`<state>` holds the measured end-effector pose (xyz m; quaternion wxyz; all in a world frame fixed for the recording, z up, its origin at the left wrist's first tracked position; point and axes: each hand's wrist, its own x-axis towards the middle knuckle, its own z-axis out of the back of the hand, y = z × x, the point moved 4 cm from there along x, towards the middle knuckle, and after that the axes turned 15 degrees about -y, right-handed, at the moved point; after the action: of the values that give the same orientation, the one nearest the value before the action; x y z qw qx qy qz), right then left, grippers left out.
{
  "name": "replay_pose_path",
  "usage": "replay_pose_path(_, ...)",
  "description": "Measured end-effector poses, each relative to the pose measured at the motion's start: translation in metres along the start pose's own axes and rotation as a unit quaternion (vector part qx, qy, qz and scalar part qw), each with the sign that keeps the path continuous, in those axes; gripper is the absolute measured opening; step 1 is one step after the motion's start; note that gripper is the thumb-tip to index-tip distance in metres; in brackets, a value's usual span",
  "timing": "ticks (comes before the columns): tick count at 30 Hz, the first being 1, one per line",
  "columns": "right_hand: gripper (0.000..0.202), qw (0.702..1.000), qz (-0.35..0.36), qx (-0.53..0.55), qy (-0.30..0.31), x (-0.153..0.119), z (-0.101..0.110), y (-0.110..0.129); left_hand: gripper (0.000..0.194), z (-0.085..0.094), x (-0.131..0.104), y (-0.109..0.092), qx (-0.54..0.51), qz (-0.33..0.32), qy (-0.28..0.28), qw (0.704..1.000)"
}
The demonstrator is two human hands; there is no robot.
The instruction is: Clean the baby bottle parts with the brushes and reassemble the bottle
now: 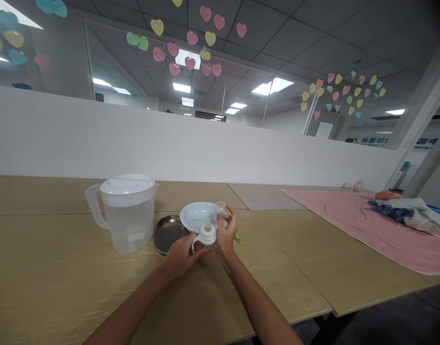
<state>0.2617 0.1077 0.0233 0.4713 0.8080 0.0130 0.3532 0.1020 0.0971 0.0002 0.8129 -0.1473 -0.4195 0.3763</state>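
Note:
My left hand (183, 255) is closed round a baby bottle (207, 235) with a white collar, a white side handle and a clear teat on top. Between the fingers of my right hand (227, 231) is a clear domed bottle cap (220, 208), held just above and to the right of the teat, apart from it. Behind both hands lies a white bowl (191, 211), partly covered by them. To the left of the bowl sits a round metal dish (166, 233). A bit of a green handle (238, 238) shows beside my right wrist.
A lidded plastic pitcher (129, 220) holding clear liquid stands at left. On the right, a pink cloth (349, 220) bears a pile of fabrics (415, 213). A grey mat (266, 196) lies at the back, before a low white wall (205, 153) with glass above.

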Motion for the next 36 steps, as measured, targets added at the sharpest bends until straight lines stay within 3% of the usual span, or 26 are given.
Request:
replay_pose_path(10,0.036,1.0,0.016,-0.014,0.016,0.0014,-0.0026,-0.0027,0.038,-0.0034,-0.0012,0.0045,-0.006,0.003,-0.005,1.0)
replay_pose_path(18,0.022,0.997,-0.019,-0.047,0.052,0.0005,-0.004,-0.0036,0.04,-0.0035,-0.0014,0.0031,-0.008,0.005,-0.002,1.0)
replay_pose_path(27,0.021,0.998,-0.027,-0.034,0.049,0.0005,-0.0043,-0.0047,0.039,-0.0033,-0.0012,0.0023,-0.014,0.008,-0.005,1.0)
replay_pose_path(36,0.021,0.995,-0.085,0.007,0.054,-0.0021,-0.0069,-0.0071,0.037,-0.005,-0.0013,0.0042,-0.017,0.004,0.0,1.0)
